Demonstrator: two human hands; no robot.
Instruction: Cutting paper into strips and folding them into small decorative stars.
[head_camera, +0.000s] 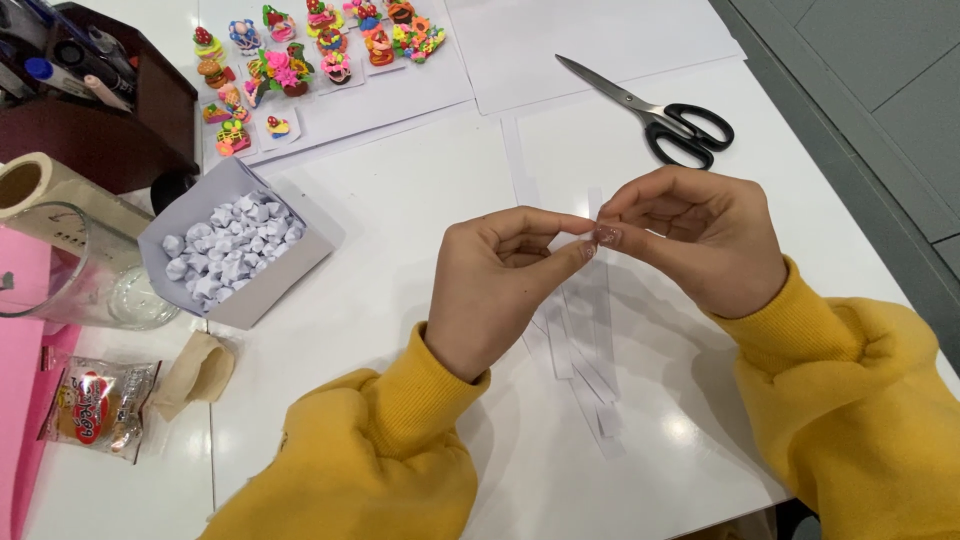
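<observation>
- We note a grey paper box (240, 245) toward the left edge of the white table (400, 200), open-topped and heaped with small folded white paper stars (232, 248).
- Beside it, nearer the left edge, stands a clear glass jar (85, 275); what it holds we cannot tell.
- A dark pen holder (95, 100) at the far left corner carries markers.
- Left hand (500, 285): thumb and forefinger pressed together, pinching the end of a thin white paper strip (585, 238) above the table's middle.
- Right hand (700, 240): fingers curled, tips closed on the same strip, touching the left fingertips.
- More cut strips (590, 350) lie flat on the table beneath the hands.
- Black-handled scissors (660, 110) rest near the far right edge, well apart from the hands.
- Colourful clay miniatures (300, 50) sit on a sheet along the far edge.
</observation>
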